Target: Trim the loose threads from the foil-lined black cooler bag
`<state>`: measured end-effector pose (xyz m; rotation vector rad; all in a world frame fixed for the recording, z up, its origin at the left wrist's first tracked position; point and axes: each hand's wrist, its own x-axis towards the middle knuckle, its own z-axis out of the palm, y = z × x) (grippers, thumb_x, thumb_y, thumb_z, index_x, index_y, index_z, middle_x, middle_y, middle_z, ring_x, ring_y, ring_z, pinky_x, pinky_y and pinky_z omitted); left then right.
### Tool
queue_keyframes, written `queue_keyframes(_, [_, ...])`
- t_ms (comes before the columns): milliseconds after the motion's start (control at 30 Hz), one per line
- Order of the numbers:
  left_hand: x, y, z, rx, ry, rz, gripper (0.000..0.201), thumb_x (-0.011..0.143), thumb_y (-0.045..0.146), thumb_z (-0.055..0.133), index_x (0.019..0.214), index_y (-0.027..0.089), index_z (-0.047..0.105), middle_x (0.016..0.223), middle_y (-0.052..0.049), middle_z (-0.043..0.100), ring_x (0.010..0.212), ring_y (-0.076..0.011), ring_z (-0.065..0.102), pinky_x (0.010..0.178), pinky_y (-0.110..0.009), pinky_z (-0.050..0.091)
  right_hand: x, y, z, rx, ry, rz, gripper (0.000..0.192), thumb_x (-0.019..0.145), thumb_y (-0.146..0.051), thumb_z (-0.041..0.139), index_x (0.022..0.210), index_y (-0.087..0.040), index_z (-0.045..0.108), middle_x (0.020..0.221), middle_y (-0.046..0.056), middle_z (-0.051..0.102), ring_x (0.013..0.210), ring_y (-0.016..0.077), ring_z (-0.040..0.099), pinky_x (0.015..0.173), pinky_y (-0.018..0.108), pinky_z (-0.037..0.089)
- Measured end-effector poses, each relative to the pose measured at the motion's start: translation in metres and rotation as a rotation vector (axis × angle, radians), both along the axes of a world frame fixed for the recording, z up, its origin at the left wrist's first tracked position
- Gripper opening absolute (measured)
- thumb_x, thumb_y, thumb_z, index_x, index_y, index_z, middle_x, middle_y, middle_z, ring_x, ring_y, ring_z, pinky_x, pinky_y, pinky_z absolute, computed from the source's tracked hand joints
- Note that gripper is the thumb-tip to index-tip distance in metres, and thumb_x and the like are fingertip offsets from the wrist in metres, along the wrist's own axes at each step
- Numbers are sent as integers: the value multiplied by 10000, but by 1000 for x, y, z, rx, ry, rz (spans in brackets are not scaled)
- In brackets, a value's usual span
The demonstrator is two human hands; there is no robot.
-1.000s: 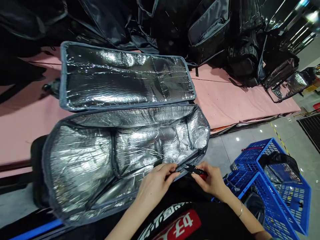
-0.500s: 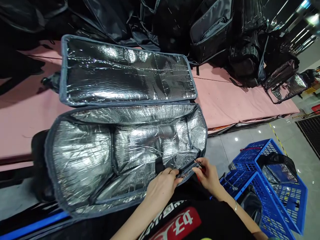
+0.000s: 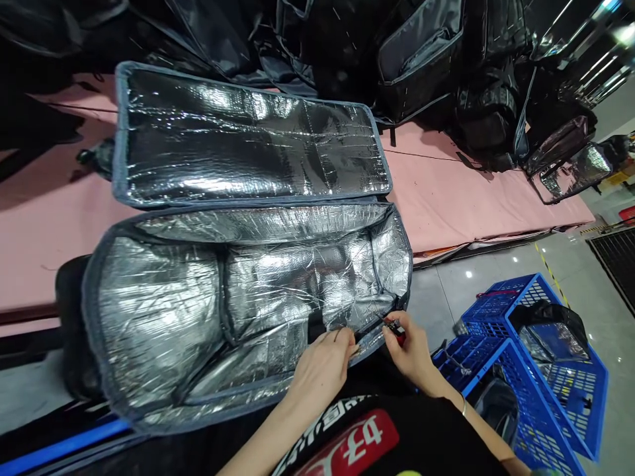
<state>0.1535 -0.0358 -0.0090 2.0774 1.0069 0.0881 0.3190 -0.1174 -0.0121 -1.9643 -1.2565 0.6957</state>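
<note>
Currently, head view: a large insulated bag lies open at the near edge of the pink table, its foil-lined lid folded back flat. The left hand pinches the bag's near rim with fingers closed on the grey binding. The right hand is closed around small snips, tip at the same rim, just beside the left fingers. Judged handling: the bag is light, soft and collapsible; the foil lining is slick and creases or tears easily. Grip the stitched binding, not the foil. Blue crates stand on the floor, right.
</note>
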Motion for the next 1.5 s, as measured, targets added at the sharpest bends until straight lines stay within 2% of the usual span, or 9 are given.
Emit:
queue_keyframes(133, [-7, 6, 1, -176, -172, 131, 192, 858, 291, 302, 757, 213, 446, 706, -11, 555, 664, -177, 533, 635, -289, 402, 4, 2, -4, 72, 103, 51, 173, 843, -341, 499, 884, -182, 553, 718, -8, 576, 588, 105, 501, 555, 220, 417])
queue_keyframes(267, [-9, 13, 1, -381, -224, 135, 244, 821, 420, 395, 752, 210, 499, 681, 19, 526, 650, -159, 505, 627, -264, 397, 6, 2, -3, 69, 118, 90, 173, 846, -342, 504, 864, -181, 565, 732, -9, 587, 619, 106, 515, 583, 222, 419])
queue_keyframes(400, [-8, 12, -11, -513, -340, 172, 283, 772, 454, 492, 723, 183, 555, 659, 15, 515, 656, -157, 498, 615, -255, 398, 6, -1, 8, 30, 24, 112, 248, 850, -360, 515, 1024, -187, 545, 762, -4, 594, 591, 111, 512, 573, 241, 417])
queue_keyframes(567, [-7, 7, -22, -482, -422, 298, 254, 730, 420, 561, 751, 171, 611, 663, 11, 521, 636, -142, 478, 609, -253, 399, 5, -7, 24, 40, -96, 178, 236, 891, -317, 454, 1089, -198, 500, 823, 23, 615, 686, 144, 570, 625, 265, 437])
queue_keyframes(700, [-7, 6, -19, -495, -416, 327, 277, 710, 416, 568, 814, 173, 650, 717, -9, 564, 684, -163, 526, 663, -281, 425, 4, -7, 22, 44, -190, 247, 223, 839, -287, 529, 1043, -196, 541, 883, 53, 629, 767, 178, 599, 683, 283, 466])
queue_keyframes(933, [-7, 7, -15, -594, -396, 349, 334, 691, 455, 584, 835, 162, 657, 753, -21, 628, 713, -177, 564, 683, -291, 439, 3, -9, 19, 37, -279, 312, 206, 864, -267, 485, 1047, -197, 549, 875, 58, 620, 739, 168, 595, 654, 267, 466])
queue_keyframes(1233, [-6, 10, -10, -698, -425, 344, 337, 674, 454, 613, 809, 149, 656, 719, -22, 637, 687, -170, 556, 644, -272, 424, 9, -4, 18, 72, -167, 388, 186, 867, -289, 497, 1022, -199, 546, 835, 48, 599, 713, 155, 577, 632, 265, 458])
queue_keyframes(1367, [-7, 10, -10, -691, -426, 335, 342, 667, 467, 613, 808, 157, 655, 718, -18, 638, 692, -174, 565, 663, -279, 429, 9, -5, 11, 136, -91, 343, 202, 857, -310, 525, 1016, -187, 536, 858, 59, 619, 739, 164, 586, 666, 282, 477])
queue_keyframes(1500, [-7, 9, -9, -708, -421, 339, 354, 678, 470, 607, 825, 152, 653, 713, -16, 633, 678, -169, 560, 644, -273, 424, 7, -8, 8, 74, -152, 324, 194, 849, -263, 515, 1030, -194, 531, 890, 61, 621, 768, 173, 595, 690, 295, 481])
